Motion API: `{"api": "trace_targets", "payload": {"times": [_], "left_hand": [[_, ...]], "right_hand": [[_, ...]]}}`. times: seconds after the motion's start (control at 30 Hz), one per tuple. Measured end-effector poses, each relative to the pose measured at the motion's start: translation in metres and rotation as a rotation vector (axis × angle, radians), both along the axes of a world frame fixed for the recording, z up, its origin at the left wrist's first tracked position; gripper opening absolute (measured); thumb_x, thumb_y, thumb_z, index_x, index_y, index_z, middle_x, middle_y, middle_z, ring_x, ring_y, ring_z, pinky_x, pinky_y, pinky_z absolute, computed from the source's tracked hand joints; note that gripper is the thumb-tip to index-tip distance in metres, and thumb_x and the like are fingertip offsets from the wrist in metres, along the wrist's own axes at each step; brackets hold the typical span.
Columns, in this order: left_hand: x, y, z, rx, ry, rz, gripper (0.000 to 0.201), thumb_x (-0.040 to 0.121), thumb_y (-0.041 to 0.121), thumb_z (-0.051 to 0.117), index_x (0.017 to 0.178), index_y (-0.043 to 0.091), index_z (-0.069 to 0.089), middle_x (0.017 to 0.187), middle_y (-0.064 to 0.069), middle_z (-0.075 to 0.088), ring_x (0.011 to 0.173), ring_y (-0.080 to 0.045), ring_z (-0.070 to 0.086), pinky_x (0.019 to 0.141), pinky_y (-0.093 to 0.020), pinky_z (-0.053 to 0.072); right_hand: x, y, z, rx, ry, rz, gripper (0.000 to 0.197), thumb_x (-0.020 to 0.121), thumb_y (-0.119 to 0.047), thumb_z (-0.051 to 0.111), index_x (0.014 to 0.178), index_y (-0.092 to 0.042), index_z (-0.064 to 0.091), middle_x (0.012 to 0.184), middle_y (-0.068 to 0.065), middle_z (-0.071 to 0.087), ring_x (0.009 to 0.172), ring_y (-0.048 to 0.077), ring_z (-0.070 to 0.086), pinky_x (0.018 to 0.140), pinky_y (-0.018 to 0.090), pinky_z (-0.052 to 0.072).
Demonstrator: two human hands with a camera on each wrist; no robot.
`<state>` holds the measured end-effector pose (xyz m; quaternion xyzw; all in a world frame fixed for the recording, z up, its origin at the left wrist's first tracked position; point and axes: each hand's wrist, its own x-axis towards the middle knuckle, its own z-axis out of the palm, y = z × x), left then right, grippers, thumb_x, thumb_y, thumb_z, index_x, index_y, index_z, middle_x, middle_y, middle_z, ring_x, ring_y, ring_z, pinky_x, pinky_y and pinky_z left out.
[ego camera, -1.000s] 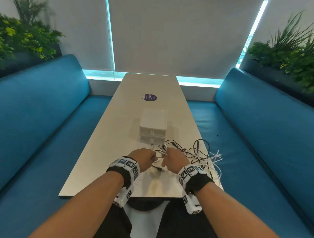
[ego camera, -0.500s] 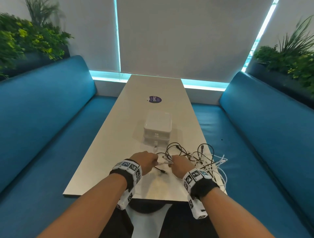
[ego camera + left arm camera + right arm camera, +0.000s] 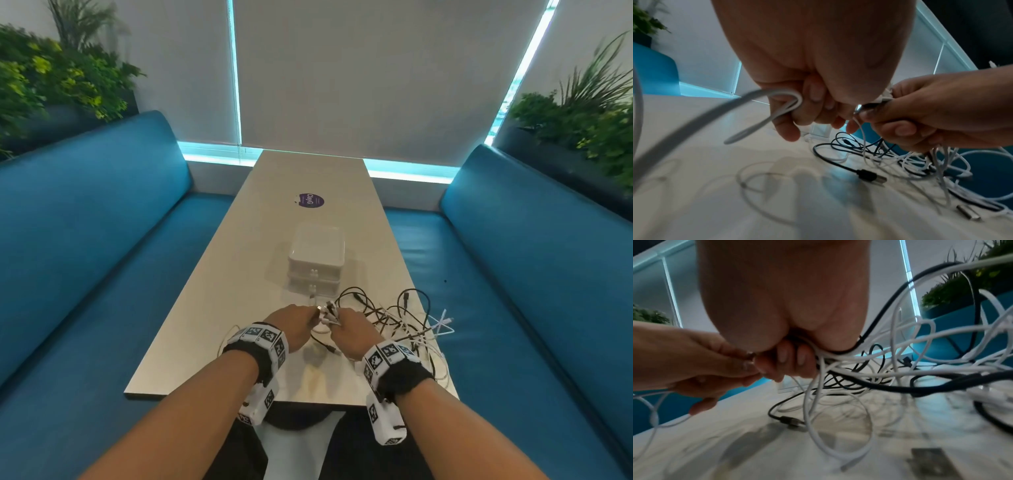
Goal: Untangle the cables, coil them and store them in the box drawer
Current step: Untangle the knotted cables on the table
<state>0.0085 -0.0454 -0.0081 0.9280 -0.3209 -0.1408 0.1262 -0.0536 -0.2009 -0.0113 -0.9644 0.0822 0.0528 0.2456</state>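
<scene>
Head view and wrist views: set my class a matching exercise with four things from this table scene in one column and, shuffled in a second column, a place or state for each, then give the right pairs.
Things
1. drawer box
2. purple sticker
3. black USB plug
4. cable tangle

Places or states
A. lies loose on the table below the hands
B. heaped at the table's near right edge
C. flat on the table beyond the box
D. stands mid-table, drawers shut

Pairs: 1-D, 2-C, 3-A, 4-B
</scene>
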Motion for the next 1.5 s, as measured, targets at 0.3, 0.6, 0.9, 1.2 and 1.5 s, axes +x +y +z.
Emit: {"api": "trace_targets", "payload": {"times": [0.3,0.6,0.9,1.2,1.5], "left_hand": [[0.011,0.009,0.006,-0.003,0.066,0.036,0.02,0.107,0.027,0.038,0.093,0.018,0.05,0.107,-0.011,0.064,0.086,-0.025,0.054,0.076,-0.032,0.04],[0.009,0.014,-0.002,0.059,0.038,0.073,0.023,0.106,0.028,0.036,0.095,0.016,0.053,0.102,-0.01,0.063,0.086,-0.027,0.056,0.078,-0.035,0.045],[0.001,-0.003,-0.012,0.069,0.098,0.022,0.026,0.103,0.025,0.041,0.106,0.012,0.063,0.107,-0.014,0.068,0.094,-0.032,0.063,0.082,-0.039,0.051],[0.002,-0.004,-0.005,0.053,0.079,0.016,0.029,0.107,0.023,0.036,0.115,0.01,0.061,0.116,-0.015,0.064,0.104,-0.033,0.061,0.089,-0.039,0.049],[0.008,0.0,-0.01,0.077,0.002,0.057,0.028,0.107,0.034,0.035,0.101,0.018,0.057,0.112,-0.011,0.066,0.101,-0.031,0.062,0.085,-0.038,0.048]], "right_hand": [[-0.001,-0.019,0.002,-0.108,0.029,-0.136,0.023,0.096,-0.019,0.043,0.11,-0.014,0.062,0.109,0.01,0.066,0.099,0.029,0.063,0.085,0.038,0.052],[0.006,-0.025,0.007,-0.055,-0.098,-0.289,0.025,0.095,-0.022,0.042,0.11,-0.011,0.06,0.11,0.016,0.066,0.1,0.037,0.062,0.082,0.038,0.05],[-0.003,0.002,0.014,0.068,-0.04,0.007,0.008,0.077,-0.011,0.057,0.078,-0.017,0.062,0.086,0.005,0.068,0.081,0.025,0.064,0.077,0.043,0.055],[-0.005,-0.014,-0.002,-0.112,0.015,-0.059,0.025,0.094,-0.016,0.044,0.111,-0.011,0.061,0.109,0.014,0.066,0.102,0.032,0.062,0.086,0.039,0.052],[-0.008,-0.015,-0.006,-0.053,-0.047,-0.146,0.024,0.091,-0.016,0.041,0.106,-0.014,0.059,0.105,0.014,0.067,0.099,0.034,0.063,0.081,0.038,0.051]]}}
